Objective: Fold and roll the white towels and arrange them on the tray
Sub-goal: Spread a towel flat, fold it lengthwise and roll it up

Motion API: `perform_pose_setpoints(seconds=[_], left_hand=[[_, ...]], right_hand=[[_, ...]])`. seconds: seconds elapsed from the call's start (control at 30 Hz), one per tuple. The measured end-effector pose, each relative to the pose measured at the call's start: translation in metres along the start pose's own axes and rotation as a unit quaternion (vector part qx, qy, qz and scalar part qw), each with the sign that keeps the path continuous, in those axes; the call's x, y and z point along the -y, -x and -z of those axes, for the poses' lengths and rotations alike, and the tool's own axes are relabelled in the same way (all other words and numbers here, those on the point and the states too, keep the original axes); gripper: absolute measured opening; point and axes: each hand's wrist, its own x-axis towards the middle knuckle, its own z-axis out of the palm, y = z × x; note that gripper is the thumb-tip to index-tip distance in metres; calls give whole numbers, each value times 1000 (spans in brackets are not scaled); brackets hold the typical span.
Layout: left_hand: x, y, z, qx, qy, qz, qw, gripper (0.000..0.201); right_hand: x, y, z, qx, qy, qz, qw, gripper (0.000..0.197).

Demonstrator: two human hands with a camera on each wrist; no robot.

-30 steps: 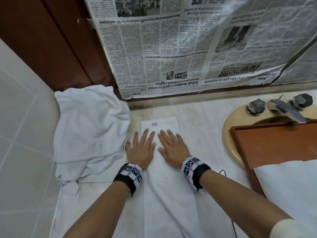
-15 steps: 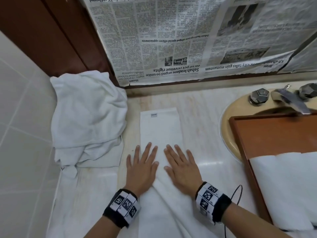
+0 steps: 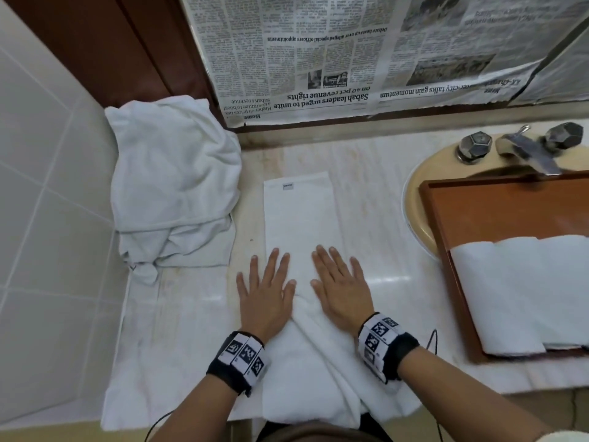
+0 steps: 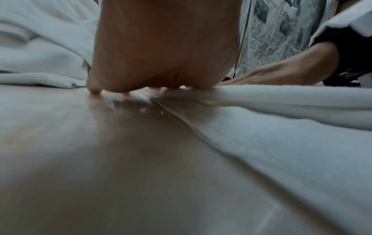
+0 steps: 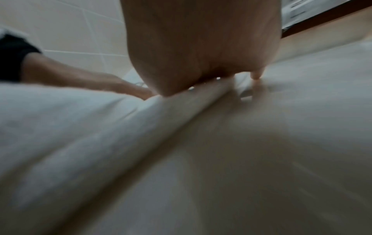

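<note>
Both hands, left hand (image 3: 267, 295) and right hand (image 3: 341, 288), press flat, released, on the folded towel (image 3: 298, 215), whose long axis apparently runs straight away along the counter (image 3: 376, 199).

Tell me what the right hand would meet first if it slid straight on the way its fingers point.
The right hand would run on along the folded towel to its far edge, then bare counter; the newspaper seems farther back.
</note>
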Motion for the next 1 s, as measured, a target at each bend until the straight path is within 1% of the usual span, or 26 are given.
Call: perform_pose_setpoints(seconds=[0.1, 0.2, 0.27, 0.33, 0.43, 0.5, 0.57, 0.67, 0.77, 0.8, 0.87, 0.93, 0.97, 1.0], left_hand=[[6, 3, 4, 9, -9, -12, 1000, 65], [3, -14, 12, 20, -20, -16, 999, 66], [-7, -37, 17, 16, -31, -14, 999, 65], [-19, -63, 22, 16, -38, -6, 999, 59], [-30, -99, 33, 6, -46, -1, 999, 57], [-32, -119, 41, 9, -50, 5, 999, 57], [-35, -126, 47, 15, -34, 17, 999, 57], [-39, -109, 46, -15, 17, 29, 999, 57], [-39, -71, 32, -17, 37, -4, 999, 56], [-37, -60, 26, -18, 36, -16, 999, 56], [-30, -49, 21, -36, 36, -16, 999, 56], [-24, -47, 23, -62, 59, 9, 996, 54], [-22, -46, 26, -75, 76, 13, 994, 52], [-22, -43, 28, -86, 88, 1, 992, 48]], right_hand=[[-18, 3, 5, 3, 19, -5, 1000, 60], [-28, -9, 14, 20, 20, -8, 1000, 61], [-38, -27, 23, 25, 23, -13, 999, 63], [-52, -50, 37, 44, 33, -12, 998, 66], [-70, -85, 55, 69, 41, -16, 997, 60], [-74, -107, 65, 73, 35, -12, 997, 58], [-72, -117, 72, 65, 21, -11, 998, 56], [-62, -101, 72, 23, -9, -23, 999, 56], [-49, -56, 53, 38, -1, 9, 999, 57], [-47, -44, 47, 51, 8, 12, 999, 60], [-53, -37, 40, 53, 19, -10, 998, 69], [-59, -36, 43, 37, 12, -52, 998, 60], [-58, -32, 47, 15, -8, -66, 998, 56], [-56, -24, 48, -21, -40, -70, 997, 54]])
